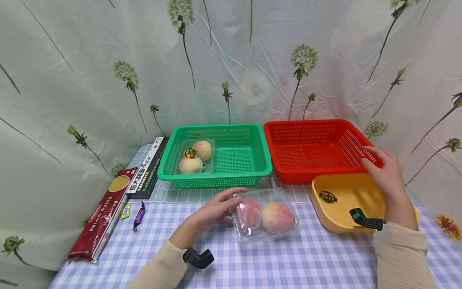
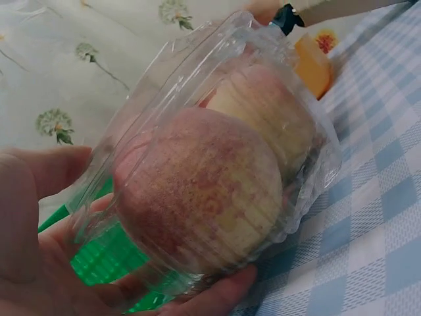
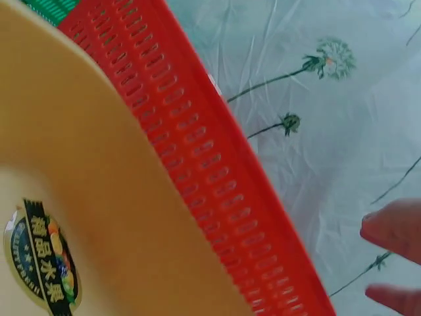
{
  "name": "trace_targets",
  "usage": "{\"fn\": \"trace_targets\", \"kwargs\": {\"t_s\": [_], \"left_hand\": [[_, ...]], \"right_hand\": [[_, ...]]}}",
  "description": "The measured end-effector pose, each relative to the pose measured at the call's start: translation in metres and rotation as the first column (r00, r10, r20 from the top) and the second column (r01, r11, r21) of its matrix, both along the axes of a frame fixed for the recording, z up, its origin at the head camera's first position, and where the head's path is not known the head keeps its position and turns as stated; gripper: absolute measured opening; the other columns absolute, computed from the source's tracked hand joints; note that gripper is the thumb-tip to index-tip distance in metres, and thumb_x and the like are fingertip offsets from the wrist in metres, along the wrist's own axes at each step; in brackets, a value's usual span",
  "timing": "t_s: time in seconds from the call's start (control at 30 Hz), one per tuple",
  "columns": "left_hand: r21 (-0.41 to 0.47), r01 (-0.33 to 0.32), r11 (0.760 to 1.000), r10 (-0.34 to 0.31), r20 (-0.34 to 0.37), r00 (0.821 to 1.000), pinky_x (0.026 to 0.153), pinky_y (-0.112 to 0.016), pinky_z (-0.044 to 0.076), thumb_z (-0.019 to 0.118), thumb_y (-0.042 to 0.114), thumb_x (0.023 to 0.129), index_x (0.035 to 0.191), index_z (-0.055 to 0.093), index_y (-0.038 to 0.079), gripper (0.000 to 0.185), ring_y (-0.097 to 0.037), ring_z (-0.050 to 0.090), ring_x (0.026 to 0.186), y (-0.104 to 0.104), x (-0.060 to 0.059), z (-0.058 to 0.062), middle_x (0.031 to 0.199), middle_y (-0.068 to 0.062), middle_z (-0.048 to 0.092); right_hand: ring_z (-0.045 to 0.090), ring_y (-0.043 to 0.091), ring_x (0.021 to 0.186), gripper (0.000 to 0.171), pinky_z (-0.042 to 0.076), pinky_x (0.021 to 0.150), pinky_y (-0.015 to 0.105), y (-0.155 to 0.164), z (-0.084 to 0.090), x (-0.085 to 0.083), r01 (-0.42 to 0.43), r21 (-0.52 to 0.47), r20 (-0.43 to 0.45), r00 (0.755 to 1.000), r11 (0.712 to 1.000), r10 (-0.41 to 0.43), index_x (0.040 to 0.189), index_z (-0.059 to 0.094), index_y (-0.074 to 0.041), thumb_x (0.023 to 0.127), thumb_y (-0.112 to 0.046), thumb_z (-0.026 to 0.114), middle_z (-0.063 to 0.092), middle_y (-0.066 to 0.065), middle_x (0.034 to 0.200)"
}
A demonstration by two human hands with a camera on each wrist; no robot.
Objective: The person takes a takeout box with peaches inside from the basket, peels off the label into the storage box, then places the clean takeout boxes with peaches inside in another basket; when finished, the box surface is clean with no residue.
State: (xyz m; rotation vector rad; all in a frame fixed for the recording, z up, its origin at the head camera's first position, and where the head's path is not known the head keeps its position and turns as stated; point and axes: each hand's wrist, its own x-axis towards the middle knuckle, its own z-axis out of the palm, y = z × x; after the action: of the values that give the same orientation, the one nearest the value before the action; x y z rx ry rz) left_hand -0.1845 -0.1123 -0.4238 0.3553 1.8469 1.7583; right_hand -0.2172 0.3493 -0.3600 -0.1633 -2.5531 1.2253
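Observation:
My left hand (image 1: 236, 204) grips the left end of a clear plastic clamshell (image 1: 265, 214) holding two peaches, which rests on the checked tablecloth. In the left wrist view the clamshell (image 2: 217, 164) sits between my thumb (image 2: 46, 171) and the fingers curled beneath it. My right hand (image 1: 371, 158) hovers with relaxed fingers above the back of an empty yellow tray (image 1: 339, 200), by the right front corner of the red basket (image 1: 310, 152). The right wrist view shows its fingertips (image 3: 395, 227) holding nothing, apart from the red basket (image 3: 217, 178) and yellow tray (image 3: 79, 197).
A green basket (image 1: 252, 160) stands left of the red one and holds another clamshell of peaches (image 1: 195, 156). At the left lie a red pasta packet (image 1: 104, 212), a black packet (image 1: 149, 168) and two small sweets (image 1: 138, 214). A floral curtain closes off the back.

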Motion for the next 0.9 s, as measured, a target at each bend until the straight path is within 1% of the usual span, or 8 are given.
{"fn": "trace_targets", "kwargs": {"t_s": [0.13, 0.23, 0.3, 0.47, 0.53, 0.63, 0.77, 0.9], "left_hand": [[0.009, -0.038, 0.999, 0.038, 0.011, 0.999, 0.070, -0.033, 0.058, 0.054, 0.032, 0.102, 0.147, 0.049, 0.020, 0.047, -0.016, 0.065, 0.093, 0.002, 0.001, -0.002, 0.142, -0.016, 0.054], [0.011, -0.069, 0.998, 0.069, 0.026, 0.997, 0.067, -0.032, 0.056, 0.055, 0.032, 0.102, 0.146, 0.051, 0.019, 0.046, -0.016, 0.064, 0.091, 0.004, 0.003, -0.002, 0.143, -0.014, 0.055], [0.017, -0.086, 0.996, 0.085, 0.041, 0.995, 0.066, -0.032, 0.056, 0.055, 0.031, 0.101, 0.145, 0.052, 0.019, 0.045, -0.016, 0.064, 0.091, 0.005, 0.004, -0.001, 0.143, -0.013, 0.055], [0.058, -0.116, 0.992, 0.110, 0.085, 0.990, 0.063, -0.031, 0.056, 0.054, 0.030, 0.101, 0.144, 0.054, 0.019, 0.045, -0.018, 0.067, 0.092, 0.008, 0.007, 0.004, 0.143, -0.010, 0.054], [0.079, -0.104, 0.991, 0.096, 0.097, 0.991, 0.064, -0.032, 0.057, 0.054, 0.030, 0.101, 0.145, 0.053, 0.022, 0.045, -0.018, 0.068, 0.093, 0.009, 0.009, 0.008, 0.145, -0.008, 0.053], [0.112, -0.049, 0.993, 0.039, 0.093, 0.995, 0.069, -0.034, 0.058, 0.051, 0.032, 0.103, 0.148, 0.049, 0.027, 0.045, -0.019, 0.067, 0.101, 0.011, 0.013, 0.017, 0.149, -0.006, 0.049], [0.163, 0.032, 0.986, -0.040, 0.051, 0.998, 0.075, -0.035, 0.058, 0.046, 0.032, 0.105, 0.152, 0.042, 0.029, 0.048, -0.021, 0.065, 0.108, 0.016, 0.019, 0.036, 0.152, -0.008, 0.046], [0.200, 0.023, 0.979, -0.026, 0.014, 1.000, 0.077, -0.035, 0.059, 0.044, 0.030, 0.106, 0.151, 0.043, 0.026, 0.045, -0.020, 0.066, 0.103, 0.022, 0.019, 0.059, 0.148, -0.009, 0.049]], "right_hand": [[-0.002, 0.056, 0.146, 0.061, 0.010, 0.109, 0.079, 0.009, -0.007, -0.001, 0.020, 0.014, 0.075, 0.997, 1.000, -0.021, 0.154, 0.030, -0.002, 0.102, -0.030, 0.046, 0.002, 0.033, 0.162], [-0.005, 0.061, 0.144, 0.067, 0.011, 0.107, 0.081, 0.014, -0.011, -0.001, 0.014, 0.036, 0.156, 0.988, 0.999, -0.019, 0.156, 0.023, -0.003, 0.103, -0.035, 0.045, -0.010, 0.035, 0.161], [-0.006, 0.064, 0.143, 0.069, 0.011, 0.107, 0.081, 0.016, -0.013, -0.002, -0.003, 0.042, 0.177, 0.984, 0.999, -0.004, 0.156, 0.021, -0.001, 0.103, -0.037, 0.045, -0.013, 0.038, 0.159], [-0.011, 0.065, 0.142, 0.076, 0.011, 0.108, 0.081, 0.019, -0.017, -0.003, -0.015, -0.020, 0.218, 0.976, 1.000, 0.019, 0.158, 0.013, 0.000, 0.102, -0.043, 0.043, -0.024, 0.035, 0.158], [-0.011, 0.065, 0.142, 0.079, 0.012, 0.108, 0.081, 0.020, -0.018, -0.003, -0.006, -0.043, 0.240, 0.971, 0.999, 0.016, 0.158, 0.009, -0.002, 0.102, -0.045, 0.043, -0.027, 0.031, 0.159], [-0.010, 0.065, 0.142, 0.081, 0.012, 0.108, 0.081, 0.021, -0.020, -0.003, 0.001, -0.067, 0.251, 0.968, 0.998, 0.016, 0.159, 0.006, -0.004, 0.101, -0.047, 0.043, -0.028, 0.028, 0.160], [-0.010, 0.064, 0.143, 0.081, 0.011, 0.110, 0.080, 0.021, -0.023, -0.002, 0.005, -0.085, 0.230, 0.973, 0.996, 0.015, 0.159, 0.007, -0.003, 0.101, -0.047, 0.044, -0.026, 0.028, 0.160], [-0.011, 0.062, 0.144, 0.080, 0.010, 0.111, 0.079, 0.021, -0.024, -0.002, 0.012, -0.091, 0.219, 0.976, 0.996, 0.008, 0.158, 0.011, 0.001, 0.101, -0.046, 0.044, -0.026, 0.027, 0.161]]}}
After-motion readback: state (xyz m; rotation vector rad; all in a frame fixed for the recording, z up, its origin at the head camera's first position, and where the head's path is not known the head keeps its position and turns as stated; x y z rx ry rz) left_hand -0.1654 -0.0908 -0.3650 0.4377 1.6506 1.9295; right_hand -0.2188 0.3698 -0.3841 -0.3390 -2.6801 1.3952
